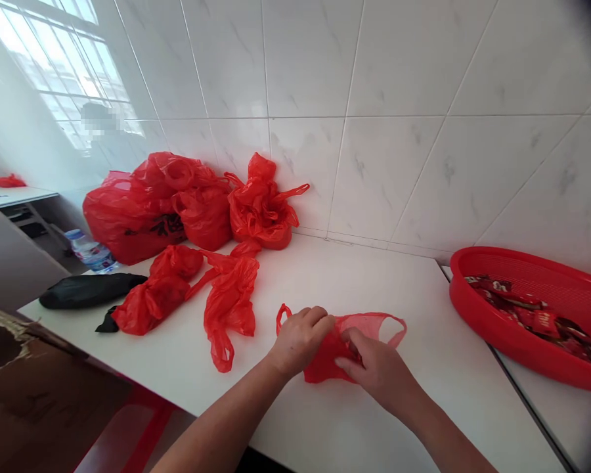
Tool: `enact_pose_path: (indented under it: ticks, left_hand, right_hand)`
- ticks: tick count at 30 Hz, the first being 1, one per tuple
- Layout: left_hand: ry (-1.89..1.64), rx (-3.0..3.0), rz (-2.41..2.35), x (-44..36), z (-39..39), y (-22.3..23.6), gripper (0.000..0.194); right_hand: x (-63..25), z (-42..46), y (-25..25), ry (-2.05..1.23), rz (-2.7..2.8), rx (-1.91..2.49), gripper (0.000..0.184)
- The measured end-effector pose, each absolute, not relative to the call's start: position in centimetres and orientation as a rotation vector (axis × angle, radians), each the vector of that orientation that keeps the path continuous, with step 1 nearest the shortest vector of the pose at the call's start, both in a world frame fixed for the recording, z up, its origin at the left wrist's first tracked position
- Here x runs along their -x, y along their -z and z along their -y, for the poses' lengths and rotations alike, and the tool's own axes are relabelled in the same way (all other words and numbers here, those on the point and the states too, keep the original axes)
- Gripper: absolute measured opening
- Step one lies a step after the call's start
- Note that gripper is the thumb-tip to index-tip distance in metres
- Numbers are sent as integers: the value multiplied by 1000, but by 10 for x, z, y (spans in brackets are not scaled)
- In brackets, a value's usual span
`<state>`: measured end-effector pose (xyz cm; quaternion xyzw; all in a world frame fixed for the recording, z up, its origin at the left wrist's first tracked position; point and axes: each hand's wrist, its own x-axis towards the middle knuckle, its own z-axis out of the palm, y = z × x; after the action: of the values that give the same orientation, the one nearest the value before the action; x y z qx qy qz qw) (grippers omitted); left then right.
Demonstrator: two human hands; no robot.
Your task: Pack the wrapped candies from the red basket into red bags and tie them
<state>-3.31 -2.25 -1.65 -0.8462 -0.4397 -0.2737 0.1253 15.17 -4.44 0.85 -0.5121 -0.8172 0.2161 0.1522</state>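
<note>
A small red plastic bag with two loop handles lies on the white table in front of me. My left hand is closed on its upper edge, near the left handle. Over the middle of the bag, my right hand has its fingers curled, thumb and index finger near each other. Something dark red shows between those fingers, too small and covered to name. The bag's right handle loop stands free beyond the right hand.
A red plastic basket of small shiny packets stands at right. Crumpled red bags lie left of my hands. Full red bags lean by the tiled wall, near a water bottle and black bag. A cardboard box sits lower left.
</note>
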Motion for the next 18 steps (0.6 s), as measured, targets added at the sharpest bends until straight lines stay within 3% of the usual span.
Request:
enact_pose_path:
  ticks: [2,9,14,18]
  left_hand:
    - [816,2417,1293,39,19,12,20]
    - [757,2330,1357,62,16,3,31]
    - [799,2350,1236,53,27,3,33]
    - [847,2456,1117,41,32,-4,30]
  right_hand:
    - [-155,47,-8,-564,2432,1473,2]
    - [-184,42,-8,-82,2570,1664,28]
    - [-187,43,-32,-538,2364,1562,24]
    - [-174,41,-36,-963,2090,1363,38]
